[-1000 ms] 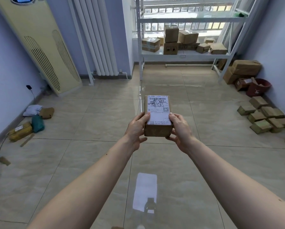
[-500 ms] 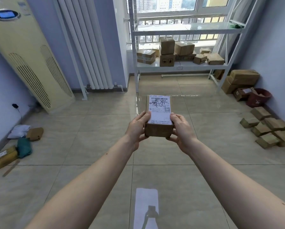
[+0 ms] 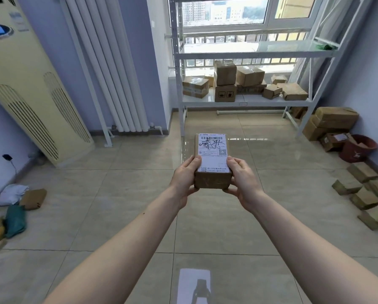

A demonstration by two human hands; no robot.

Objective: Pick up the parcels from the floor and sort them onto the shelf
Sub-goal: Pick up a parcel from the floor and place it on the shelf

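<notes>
- soft mailers (image 3: 14, 207) lie on the floor (image 3: 122, 194) at far left, by the wall; not yet sorted
- left hand (image 3: 184, 178): fingers clamp the left side of the parcel (image 3: 212, 161), thumb on top
- parcel held mid-air, well clear of the floor, label up; probably so it can be read for sorting
- right hand (image 3: 241, 181): fingers pinch the right side, mirrored grip
- shelf (image 3: 245, 102) ahead under the window, lower tier carries boxes, upper tier mostly bare
- small boxes (image 3: 368, 194) on glossy tile at right, near the wall
</notes>
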